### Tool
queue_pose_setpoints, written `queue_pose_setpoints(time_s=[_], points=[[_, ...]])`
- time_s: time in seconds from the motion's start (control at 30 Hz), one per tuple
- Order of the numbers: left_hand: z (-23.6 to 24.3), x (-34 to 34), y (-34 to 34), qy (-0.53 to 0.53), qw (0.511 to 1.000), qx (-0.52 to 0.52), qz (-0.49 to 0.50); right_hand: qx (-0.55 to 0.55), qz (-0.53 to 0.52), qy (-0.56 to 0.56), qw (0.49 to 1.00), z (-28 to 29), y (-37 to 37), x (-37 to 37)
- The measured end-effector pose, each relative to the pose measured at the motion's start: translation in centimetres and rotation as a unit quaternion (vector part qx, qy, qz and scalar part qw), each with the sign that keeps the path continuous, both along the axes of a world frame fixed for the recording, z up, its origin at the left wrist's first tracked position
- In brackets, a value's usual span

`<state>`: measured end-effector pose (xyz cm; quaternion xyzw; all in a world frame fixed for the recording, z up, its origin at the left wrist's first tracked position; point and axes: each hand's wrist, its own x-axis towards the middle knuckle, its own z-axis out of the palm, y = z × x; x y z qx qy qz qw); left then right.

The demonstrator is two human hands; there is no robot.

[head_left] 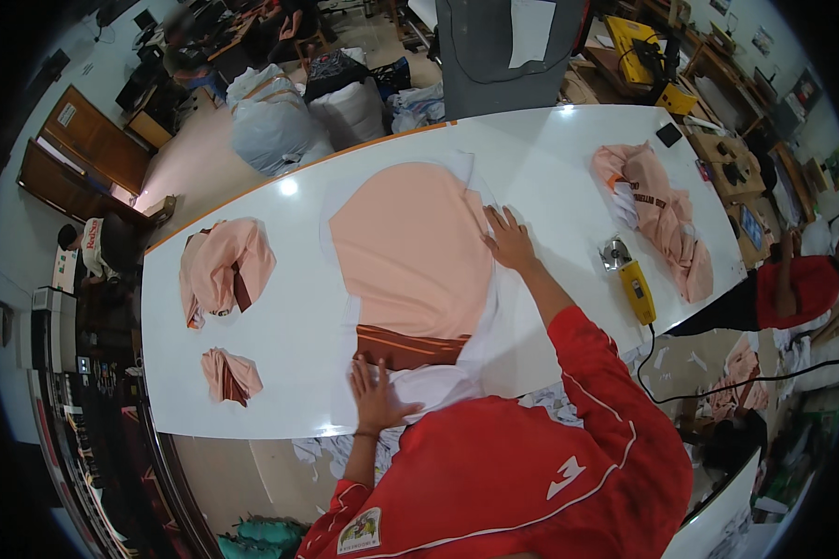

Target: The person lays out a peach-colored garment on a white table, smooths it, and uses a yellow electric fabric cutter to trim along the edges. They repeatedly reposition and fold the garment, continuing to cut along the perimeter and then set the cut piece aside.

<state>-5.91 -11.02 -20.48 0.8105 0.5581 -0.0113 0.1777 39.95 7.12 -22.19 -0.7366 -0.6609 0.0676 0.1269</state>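
Note:
A peach fabric piece [410, 242] with a brown striped band [410, 348] along its near end lies spread on the white table. Thin white fabric [438, 384] shows under it and around its edges. My left hand [378, 402] rests flat with fingers apart at the near left, touching the white fabric and the band's edge. On the far right edge of the peach piece lies my right hand [511, 240], fingers stretched out. Neither hand holds anything. To the right of my right hand sits a yellow electric round-blade cloth cutter [636, 291], its black cord running off the table.
Crumpled peach garment pieces lie at the table's left [224, 265], near left [230, 374] and right [657, 210]. A black phone [668, 135] is by the far right corner. Stuffed sacks [275, 121] and a grey chair [503, 56] stand beyond the table. Other people are around the room.

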Motion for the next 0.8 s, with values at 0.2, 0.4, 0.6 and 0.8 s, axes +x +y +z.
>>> queue_pose_setpoints(time_s=[0.2, 0.4, 0.6, 0.8], points=[[0.3, -6.4, 0.9, 0.114, 0.992, -0.046, -0.035, 0.002, -0.022, -0.095, 0.995, 0.2, -2.1, -0.9], [2.4, -3.8, -1.7, 0.066, 0.991, -0.117, -0.022, 0.032, -0.101, -0.077, 0.991, -0.9, -8.9, -1.2], [1.7, 1.4, 0.2, -0.015, 0.993, -0.078, -0.088, 0.142, -0.319, -0.118, 0.930, 1.3, -14.5, 11.8], [1.8, 10.0, 0.1, 0.101, 0.975, -0.199, 0.017, -0.138, -0.476, 0.000, 0.869, 2.2, -21.1, 22.4]])
